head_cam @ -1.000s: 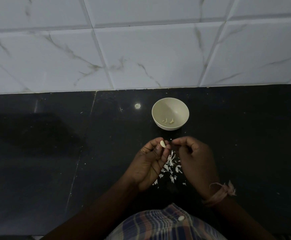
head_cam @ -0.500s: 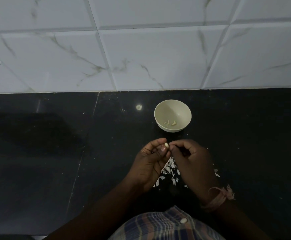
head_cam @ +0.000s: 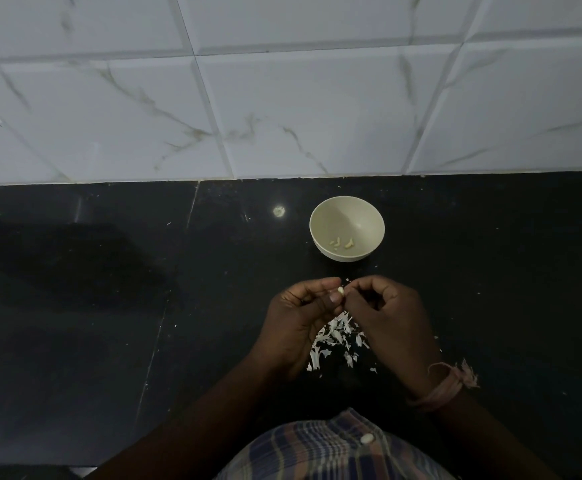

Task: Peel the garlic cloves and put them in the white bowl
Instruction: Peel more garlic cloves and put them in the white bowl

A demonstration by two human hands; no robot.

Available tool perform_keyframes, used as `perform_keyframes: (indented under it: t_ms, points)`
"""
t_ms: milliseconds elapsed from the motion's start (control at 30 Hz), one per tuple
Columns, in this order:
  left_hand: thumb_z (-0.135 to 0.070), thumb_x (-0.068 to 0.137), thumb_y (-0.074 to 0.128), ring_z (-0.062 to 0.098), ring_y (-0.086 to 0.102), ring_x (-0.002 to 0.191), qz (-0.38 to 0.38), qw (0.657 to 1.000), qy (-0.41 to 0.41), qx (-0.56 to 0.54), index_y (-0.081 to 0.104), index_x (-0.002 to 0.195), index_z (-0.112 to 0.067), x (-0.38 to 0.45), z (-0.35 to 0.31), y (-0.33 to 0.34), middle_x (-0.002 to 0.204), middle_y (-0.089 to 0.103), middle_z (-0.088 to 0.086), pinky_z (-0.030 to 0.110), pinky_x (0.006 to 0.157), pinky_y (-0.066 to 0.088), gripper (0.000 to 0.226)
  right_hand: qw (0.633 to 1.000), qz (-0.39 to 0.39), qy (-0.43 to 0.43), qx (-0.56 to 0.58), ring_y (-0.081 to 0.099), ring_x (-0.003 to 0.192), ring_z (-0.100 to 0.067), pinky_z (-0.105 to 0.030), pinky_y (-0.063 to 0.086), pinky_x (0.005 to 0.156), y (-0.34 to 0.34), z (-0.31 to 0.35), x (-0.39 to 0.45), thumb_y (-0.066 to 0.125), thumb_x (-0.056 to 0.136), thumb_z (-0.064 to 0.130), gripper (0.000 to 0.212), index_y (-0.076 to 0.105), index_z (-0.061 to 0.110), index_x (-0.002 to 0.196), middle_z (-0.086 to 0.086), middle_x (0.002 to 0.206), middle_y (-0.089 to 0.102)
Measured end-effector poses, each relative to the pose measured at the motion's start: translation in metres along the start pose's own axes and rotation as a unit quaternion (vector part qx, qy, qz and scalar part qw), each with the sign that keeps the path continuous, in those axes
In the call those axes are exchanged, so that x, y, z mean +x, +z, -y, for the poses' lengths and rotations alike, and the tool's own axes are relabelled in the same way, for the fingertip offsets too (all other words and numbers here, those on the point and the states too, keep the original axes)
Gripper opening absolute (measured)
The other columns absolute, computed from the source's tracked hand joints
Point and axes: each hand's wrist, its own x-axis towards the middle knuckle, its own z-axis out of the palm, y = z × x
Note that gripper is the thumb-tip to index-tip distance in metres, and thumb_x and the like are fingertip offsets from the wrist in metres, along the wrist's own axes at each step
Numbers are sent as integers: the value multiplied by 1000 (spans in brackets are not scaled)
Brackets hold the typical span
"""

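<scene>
A small pale garlic clove [head_cam: 341, 290] is pinched between the thumb and fingers of my left hand [head_cam: 298, 320]. My right hand [head_cam: 385, 315] has its fingertips curled against the same clove from the right. Both hands hover over the black counter, a short way in front of the white bowl [head_cam: 347, 216]. The bowl stands upright and holds a few peeled cloves [head_cam: 342, 243] at its bottom. A pile of white garlic skins [head_cam: 333, 339] lies on the counter under my hands.
The black stone counter [head_cam: 109, 306] runs left and right, ending at a white marble-tiled wall [head_cam: 282, 98] behind the bowl. A pink thread band [head_cam: 447, 384] circles my right wrist. My checked shirt [head_cam: 331, 448] shows at the bottom edge.
Less of the clove shows now between my fingertips than one second ago. My hands stay together at the same spot in front of the bowl.
</scene>
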Motion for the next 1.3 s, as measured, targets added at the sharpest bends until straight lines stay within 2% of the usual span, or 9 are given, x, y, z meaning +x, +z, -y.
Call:
perform_keyframes:
  t_ms: [133, 233, 400, 567, 733, 933, 1067, 1167, 1300]
  points:
    - [1, 76, 72, 25, 74, 88, 2, 1000, 3, 19, 81, 91, -9, -1, -1, 0, 97, 76, 19, 36, 90, 59, 20, 1000, 12, -11, -6, 63, 59, 4, -9, 44, 56, -2, 3, 0, 74, 87, 14, 8, 74, 17, 80, 13, 67, 72]
    - [0, 77, 72, 30, 74, 93, 5, 1000, 5, 20, 81, 93, -8, -2, -1, 1, 102, 75, 23, 38, 89, 60, 20, 1000, 12, -5, -12, 58, 54, 5, -9, 41, 53, -2, 2, 1, 76, 85, 17, 8, 72, 16, 78, 16, 59, 67]
    - [-4, 81, 72, 37, 72, 104, 14, 999, 12, 34, 79, 101, -6, -3, 2, 3, 110, 73, 26, 44, 94, 58, 21, 999, -14, 19, -42, 58, 59, 0, -17, 43, 56, 4, -8, 4, 75, 84, 29, 11, 69, 22, 79, 9, 66, 66]
    - [-7, 85, 67, 28, 74, 98, 14, 1000, -10, -1, 70, 113, 1, -2, 0, 6, 109, 73, 23, 31, 83, 61, 29, 999, -32, 34, -20, 62, 62, -2, -26, 49, 61, 8, -11, 6, 71, 87, 25, 8, 68, 22, 80, 5, 69, 69]
    - [-2, 94, 59, 20, 73, 92, 16, 998, -42, -46, 68, 113, -2, -1, 1, 6, 105, 74, 16, 27, 81, 61, 22, 998, -23, 45, 33, 55, 56, -7, -28, 45, 55, 7, -11, 8, 67, 92, 20, 10, 70, 17, 82, -6, 70, 68]
    - [1, 97, 53, 25, 75, 99, 22, 992, -73, -104, 68, 116, 2, -1, -2, 6, 111, 72, 24, 25, 79, 61, 24, 976, -30, 116, 183, 41, 47, -7, -24, 34, 44, 4, -14, 7, 52, 101, 15, 21, 62, 10, 83, 6, 54, 51]
    - [0, 89, 60, 27, 74, 103, 21, 991, -71, -111, 66, 118, 4, 0, -3, 5, 112, 72, 23, 26, 80, 61, 30, 984, -30, 84, 155, 37, 55, -18, -27, 31, 44, -2, -17, 6, 42, 97, 18, 29, 44, -5, 81, -10, 67, 43]
    - [3, 88, 61, 27, 74, 103, 18, 991, -68, -113, 67, 116, 5, 0, -2, 5, 111, 72, 23, 26, 81, 60, 29, 992, -26, 58, 112, 41, 54, -15, -30, 33, 52, 0, -17, 5, 47, 102, 30, 39, 49, 0, 77, -6, 62, 45]
    - [2, 87, 62, 25, 75, 96, 14, 991, -59, -119, 67, 109, 2, 0, -3, 5, 104, 74, 22, 25, 78, 61, 23, 997, -27, -11, 67, 61, 65, -4, -29, 48, 61, 4, -13, 0, 59, 100, 16, 11, 67, 18, 93, 7, 73, 68]
